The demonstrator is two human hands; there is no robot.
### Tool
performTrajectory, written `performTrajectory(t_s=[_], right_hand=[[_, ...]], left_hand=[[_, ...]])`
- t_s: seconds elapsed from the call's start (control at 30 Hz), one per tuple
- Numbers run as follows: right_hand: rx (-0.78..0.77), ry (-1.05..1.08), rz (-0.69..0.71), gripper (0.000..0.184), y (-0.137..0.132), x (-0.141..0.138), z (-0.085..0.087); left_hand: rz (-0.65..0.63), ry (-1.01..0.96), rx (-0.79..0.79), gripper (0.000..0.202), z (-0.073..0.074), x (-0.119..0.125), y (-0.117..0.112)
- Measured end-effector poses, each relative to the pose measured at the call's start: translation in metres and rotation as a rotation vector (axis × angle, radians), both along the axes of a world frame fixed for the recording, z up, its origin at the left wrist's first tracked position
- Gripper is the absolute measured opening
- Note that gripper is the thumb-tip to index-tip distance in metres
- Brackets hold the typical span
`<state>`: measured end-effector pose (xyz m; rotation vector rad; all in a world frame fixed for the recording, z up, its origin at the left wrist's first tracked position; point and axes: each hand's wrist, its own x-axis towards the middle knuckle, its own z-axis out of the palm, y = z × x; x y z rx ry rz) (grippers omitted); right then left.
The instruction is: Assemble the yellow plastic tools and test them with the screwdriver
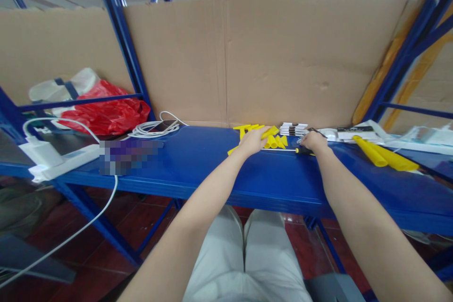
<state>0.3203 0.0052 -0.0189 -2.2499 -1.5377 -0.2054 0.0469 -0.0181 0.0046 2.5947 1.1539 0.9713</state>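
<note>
My left hand (254, 140) is closed around a yellow cone-like piece (270, 132), just above the blue shelf surface. Several short yellow tubes (276, 142) lie beside its fingers, and more yellow pieces (247, 127) lie behind it. To the right, my right hand (314, 140) is lowered to the shelf with its fingers drawn together. Small shiny bits (300, 140) show at its fingertips, too small to name. A screwdriver (303, 151) with a black and yellow handle lies just below that hand, its shaft pointing left.
White strips with black bands (293, 129) lie behind the hands. Two larger yellow cones (385, 155) rest at the right. A white power strip (71, 160), coiled white cable (154, 129) and red plastic bag (106, 108) are at left. Cardboard (300, 56) walls off the back.
</note>
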Motion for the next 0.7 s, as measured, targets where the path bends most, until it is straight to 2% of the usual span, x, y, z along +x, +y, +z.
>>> performTrajectory(t_s=[0.13, 0.3, 0.4, 0.5, 0.7], right_hand=[[-0.121, -0.021, -0.07, 0.021, -0.006, -0.012, 0.008], [-0.107, -0.046, -0.078, 0.03, -0.005, -0.013, 0.008], [-0.09, -0.075, -0.081, 0.037, -0.002, -0.01, 0.005], [-0.102, -0.088, -0.077, 0.04, -0.003, -0.01, 0.005], [-0.113, -0.045, -0.099, 0.046, -0.017, -0.02, 0.014]], left_hand=[[-0.086, -0.332, -0.116, 0.04, 0.011, 0.004, 0.0], [-0.09, -0.728, -0.48, 0.009, 0.024, 0.0, -0.005], [-0.09, -0.911, -0.689, 0.012, 0.025, -0.004, -0.006], [-0.099, -0.98, -0.85, 0.018, 0.021, -0.006, -0.001], [-0.083, -0.997, -1.087, 0.024, 0.013, -0.008, 0.01]])
